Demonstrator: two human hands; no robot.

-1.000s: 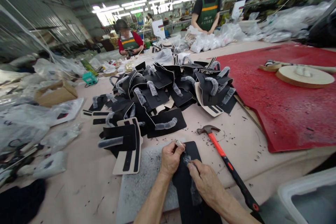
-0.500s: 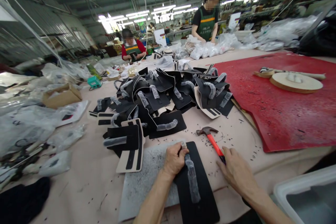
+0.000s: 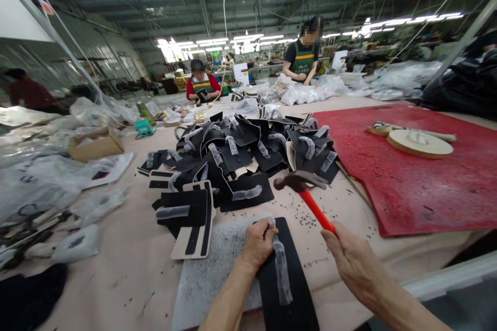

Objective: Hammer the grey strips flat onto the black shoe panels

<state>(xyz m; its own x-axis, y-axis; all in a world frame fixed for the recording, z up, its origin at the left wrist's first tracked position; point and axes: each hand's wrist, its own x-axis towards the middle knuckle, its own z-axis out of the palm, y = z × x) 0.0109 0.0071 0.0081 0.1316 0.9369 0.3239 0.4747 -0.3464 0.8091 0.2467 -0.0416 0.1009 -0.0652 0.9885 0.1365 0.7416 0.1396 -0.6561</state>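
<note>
My left hand [image 3: 258,242] is closed around a short metal punch [image 3: 272,222], whose round top shows above the fist. It rests at the upper end of a black panel [image 3: 300,274] that carries a plastic-wrapped handle [image 3: 282,274]. Part of the panel lies over a speckled grey-white board [image 3: 209,269]. My right hand [image 3: 349,253] grips a claw hammer [image 3: 315,208] by its red handle, with the steel head raised off the table, right of the punch. The punch's lower end is hidden by my left hand.
A heap of black panels with wrapped handles [image 3: 236,150] lies ahead. To the right are a red sheet [image 3: 388,181] and a roll of tape [image 3: 419,144]. Plastic bags [image 3: 50,186] and a cardboard box [image 3: 95,145] stand left. Two co-workers are across the table.
My right hand has closed on the hammer and lifted it from the table. My left hand stays at the panel's upper end. The view has tilted upward.
</note>
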